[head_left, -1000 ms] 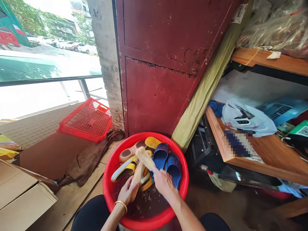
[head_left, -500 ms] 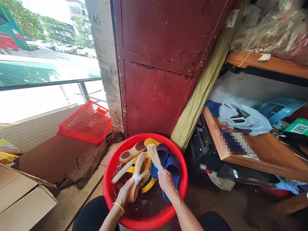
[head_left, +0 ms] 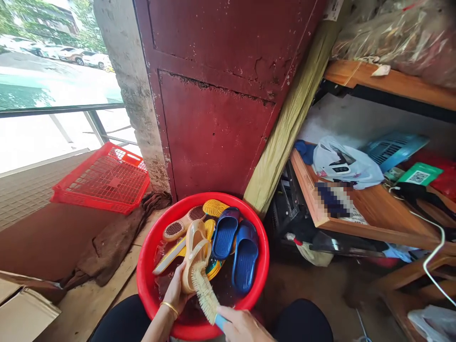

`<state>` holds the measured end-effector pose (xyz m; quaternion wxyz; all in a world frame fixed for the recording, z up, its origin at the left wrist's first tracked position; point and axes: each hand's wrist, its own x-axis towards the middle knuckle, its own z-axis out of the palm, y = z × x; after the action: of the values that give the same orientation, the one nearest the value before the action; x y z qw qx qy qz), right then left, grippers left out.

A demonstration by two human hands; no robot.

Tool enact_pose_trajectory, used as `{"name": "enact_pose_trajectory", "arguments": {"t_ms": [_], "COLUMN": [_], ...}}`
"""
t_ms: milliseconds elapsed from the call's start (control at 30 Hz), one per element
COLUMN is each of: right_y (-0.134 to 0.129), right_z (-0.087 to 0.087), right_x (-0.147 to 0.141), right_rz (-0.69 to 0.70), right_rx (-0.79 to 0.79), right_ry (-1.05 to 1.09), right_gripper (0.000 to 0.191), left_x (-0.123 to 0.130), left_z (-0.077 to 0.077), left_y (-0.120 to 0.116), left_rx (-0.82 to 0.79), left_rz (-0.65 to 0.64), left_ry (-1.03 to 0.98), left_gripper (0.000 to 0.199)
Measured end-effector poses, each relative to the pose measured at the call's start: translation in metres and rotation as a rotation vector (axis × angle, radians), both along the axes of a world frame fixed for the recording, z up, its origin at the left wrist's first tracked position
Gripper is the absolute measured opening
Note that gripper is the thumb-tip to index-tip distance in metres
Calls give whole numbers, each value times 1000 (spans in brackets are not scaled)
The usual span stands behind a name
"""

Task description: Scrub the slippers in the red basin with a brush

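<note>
My left hand (head_left: 175,289) grips a translucent beige slipper (head_left: 194,256), holding it upright over a red plastic basin (head_left: 142,266) of water. My right hand (head_left: 242,326) is at the basin's near rim and holds a scrubbing brush (head_left: 204,295) with a blue handle. Its pale bristles lie against the beige slipper's lower end. Inside the basin are a pair of blue slippers (head_left: 235,249), yellow slippers (head_left: 210,223) and beige slippers with brown soles (head_left: 181,223), piled partly above the water. A gold bangle (head_left: 169,308) circles my left wrist.
A red metal door (head_left: 213,133) rises behind the basin. To the left lie a brown cloth (head_left: 107,242) and a red plastic crate (head_left: 103,180). A wooden shelf (head_left: 374,213) with plastic bags stands to the right, and a cardboard box (head_left: 24,316) sits at lower left.
The brush has swung from above the blue slippers down towards the near rim, with its bristles now on the beige slipper. My left hand has raised that slipper more upright.
</note>
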<state>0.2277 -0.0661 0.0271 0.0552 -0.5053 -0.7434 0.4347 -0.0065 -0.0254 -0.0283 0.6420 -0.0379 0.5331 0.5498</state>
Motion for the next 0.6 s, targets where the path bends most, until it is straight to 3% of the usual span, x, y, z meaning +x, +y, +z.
{"name": "enact_pose_trajectory", "arguments": {"t_ms": [100,200,267,333,467,533,600], "right_y": [38,80,96,99,72,50,29], "right_z": [12,18,20,20,19,20,20], "right_x": [-39,-92,-118,-125,-80,-42,-8], "right_rz": [10,-114,-125,-94,60,212,180], "right_rx": [-101,-120,-112,-96,-80,48,136], "right_ry": [57,19,10,2,-4,-14,-70], "right_gripper": [41,46,45,41,30,29,31], "left_x": [3,4,3,0,-2,0,2], "left_z": [-2,-5,-6,-7,-4,-1,3], "left_y": [-1,-2,-2,-2,-1,-1,-2], "left_rx": [-21,-15,-43,-80,-90,-81,-76], "left_rz": [-10,-51,-87,-103,-52,-24,-12], "left_ry": [71,192,262,280,178,130,123], "left_gripper": [44,46,49,51,47,43,42]}}
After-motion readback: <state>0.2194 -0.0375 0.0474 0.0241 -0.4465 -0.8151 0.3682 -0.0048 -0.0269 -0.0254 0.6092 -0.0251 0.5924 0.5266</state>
